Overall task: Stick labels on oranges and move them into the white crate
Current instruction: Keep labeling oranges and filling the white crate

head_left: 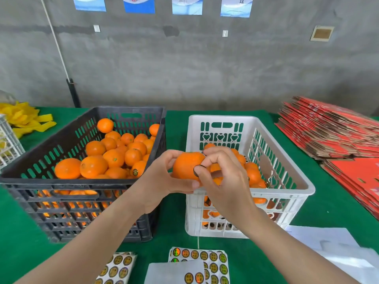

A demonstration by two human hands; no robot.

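My left hand [164, 179] grips an orange [187, 163] above the near left corner of the white crate [291, 177]. My right hand [223, 177] presses a round dark label [198, 170] against the orange's right side with thumb and fingers. The white crate holds several oranges [253, 173], partly hidden behind my hands. To the left, the black crate [67, 140] is piled with unlabelled oranges [113, 154]. Sheets of round gold labels [213, 261] lie on the green table in front of me.
A stack of flat red cartons [332, 130] fills the right side of the green table [176, 128]. Yellow wrappers [24, 119] and a white wire basket [8, 140] sit at far left. White backing sheets [338, 247] lie at lower right. A grey wall stands behind.
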